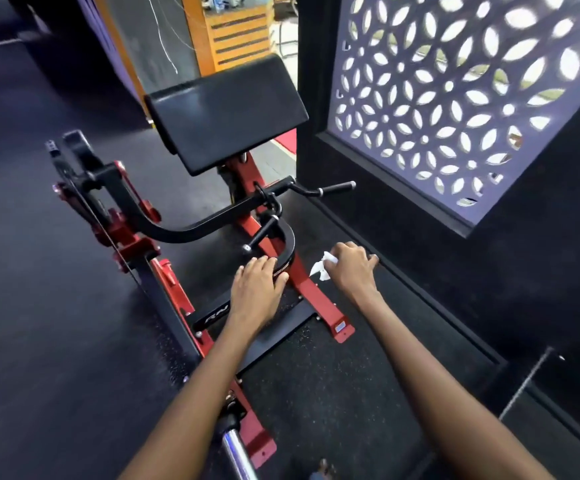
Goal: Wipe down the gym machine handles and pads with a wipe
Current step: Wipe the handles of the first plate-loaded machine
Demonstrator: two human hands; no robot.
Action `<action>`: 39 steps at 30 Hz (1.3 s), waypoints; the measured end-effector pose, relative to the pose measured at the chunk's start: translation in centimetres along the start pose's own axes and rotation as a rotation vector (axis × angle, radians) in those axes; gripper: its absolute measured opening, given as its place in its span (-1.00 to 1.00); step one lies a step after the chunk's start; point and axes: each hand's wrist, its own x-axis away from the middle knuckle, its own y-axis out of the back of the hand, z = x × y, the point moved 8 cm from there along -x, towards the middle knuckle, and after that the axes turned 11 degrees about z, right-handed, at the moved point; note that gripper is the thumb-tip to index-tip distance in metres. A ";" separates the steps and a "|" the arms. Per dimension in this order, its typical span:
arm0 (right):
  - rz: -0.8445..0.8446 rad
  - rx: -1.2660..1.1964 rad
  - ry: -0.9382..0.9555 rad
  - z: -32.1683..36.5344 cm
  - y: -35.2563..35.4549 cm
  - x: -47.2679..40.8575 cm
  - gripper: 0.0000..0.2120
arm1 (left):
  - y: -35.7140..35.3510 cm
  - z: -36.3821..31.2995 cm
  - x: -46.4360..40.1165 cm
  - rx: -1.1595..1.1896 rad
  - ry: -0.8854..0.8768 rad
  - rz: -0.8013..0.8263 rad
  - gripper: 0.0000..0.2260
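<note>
The wipe [321, 268] is pinched in the right hand [352, 268]; the seat [286, 247], touched by the flat left hand [257, 289], lies just left of it.

A single head-worn wide-angle view looks forward and steeply down from standing height, close above both outstretched forearms, onto the red-framed curl machine [247, 209] and dark floor [39, 271]; edges bend, probably from lens distortion.
</note>
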 end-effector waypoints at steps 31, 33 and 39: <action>0.288 -0.462 0.250 2.5 -2.2 -21.3 -0.87 | -1.5 3.7 -14.2 0.171 0.391 -0.112 -0.53; 0.299 -0.524 0.240 3.4 -3.0 -23.2 -0.86 | -1.6 5.0 -16.0 0.169 0.390 -0.101 -0.54; 0.345 -0.631 0.132 5.4 -7.0 -29.8 -0.89 | -2.3 11.0 -24.0 0.129 0.300 -0.071 -0.57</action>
